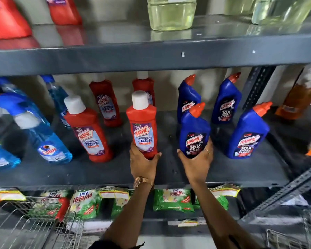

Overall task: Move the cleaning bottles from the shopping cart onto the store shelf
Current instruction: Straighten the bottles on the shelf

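My left hand [142,165] grips the base of a red Harpic bathroom cleaner bottle [142,126] with a white cap, upright on the dark grey middle shelf [79,169]. My right hand [196,163] grips the base of a blue Harpic bottle [195,130] with a red angled cap, upright beside it. Other red Harpic bottles stand to the left [87,130] and behind [106,102]. More blue Harpic bottles stand behind [225,101] and to the right [248,132]. The wire shopping cart [39,225] is at the bottom left.
Blue Colin spray bottles [48,139] crowd the shelf's left end. An orange bottle [298,97] stands far right past a perforated upright [257,87]. The upper shelf [151,56] holds red pouches and pale yellow jugs. Green Wheel detergent packs [172,200] lie on the shelf below.
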